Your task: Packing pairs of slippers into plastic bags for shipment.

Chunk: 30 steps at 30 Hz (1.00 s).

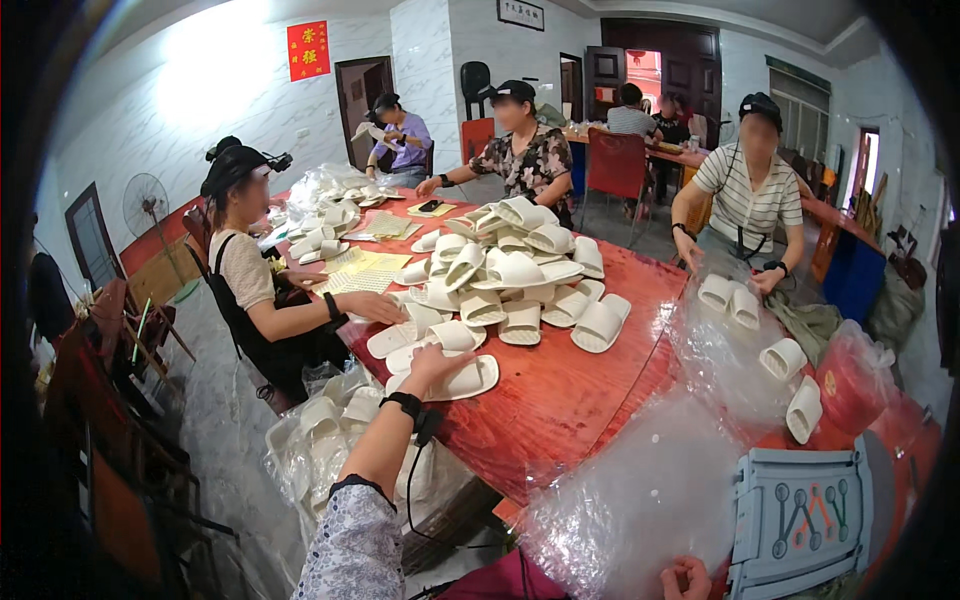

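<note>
Only the knuckles of the right hand [686,578] are showing at the lower edge, so I cannot tell how its fingers are lying; it is sitting just below a crumpled clear plastic bag [640,500] that is covering the near corner of the red tabletop [560,400]. The left hand [432,365] is reaching forward, its fingers curling down onto a white slipper [462,380] lying flat near the tabletop's left edge, though whether they are actually gripping it is hard to make out. A black band is wrapping that wrist, with a cable hanging from it. Beyond, a heap of white slippers [515,275] is filling the middle of the tabletop, too tangled to count. On the right, four more slippers are lying under or on another clear bag [720,350], blurred by the film. A grey moulded tray [800,520] is being cut off by the lower right rim. Three people are sitting around the tabletop, one at the left touching slippers and two on the far side, with others working further back. Below the tabletop's left edge, a bag of slippers [330,430] is resting on the floor, partly hidden by the forearm.
</note>
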### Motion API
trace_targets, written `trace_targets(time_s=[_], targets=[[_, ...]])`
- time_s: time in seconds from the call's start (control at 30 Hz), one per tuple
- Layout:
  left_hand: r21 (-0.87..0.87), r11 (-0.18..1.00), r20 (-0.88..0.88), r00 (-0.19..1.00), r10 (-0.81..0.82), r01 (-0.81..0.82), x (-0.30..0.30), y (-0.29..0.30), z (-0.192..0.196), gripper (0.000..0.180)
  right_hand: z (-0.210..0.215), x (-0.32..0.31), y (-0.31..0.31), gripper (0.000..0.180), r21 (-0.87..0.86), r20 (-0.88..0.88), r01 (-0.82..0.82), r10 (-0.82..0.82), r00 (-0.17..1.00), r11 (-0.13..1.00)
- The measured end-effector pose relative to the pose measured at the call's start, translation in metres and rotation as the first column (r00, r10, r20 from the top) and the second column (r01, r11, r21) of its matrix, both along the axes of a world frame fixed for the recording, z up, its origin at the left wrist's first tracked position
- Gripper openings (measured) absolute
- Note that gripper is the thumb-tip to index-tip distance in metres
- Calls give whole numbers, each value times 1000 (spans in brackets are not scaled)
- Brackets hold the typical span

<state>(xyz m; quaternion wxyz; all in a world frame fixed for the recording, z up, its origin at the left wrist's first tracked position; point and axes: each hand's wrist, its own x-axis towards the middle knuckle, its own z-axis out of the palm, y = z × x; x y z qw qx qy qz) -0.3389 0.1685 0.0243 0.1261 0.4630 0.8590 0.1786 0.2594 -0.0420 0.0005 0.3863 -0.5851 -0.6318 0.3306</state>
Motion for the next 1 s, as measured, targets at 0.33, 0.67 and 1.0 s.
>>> trace_targets(time_s=[0.33,0.67,1.0], targets=[[40,985,39,985,169,-171,77,-1,-3,95,-1,1,5,24,0,-35,-6,6,999,1000],[-172,980,-54,994,97,-105,106,-9,-18,98,13,8,14,25,-9,-33,-203,203,979,979],[1,920,215,898,-383,392,65,-41,6,38,15,1,14,24,12,-8,-123,123,992,992]])
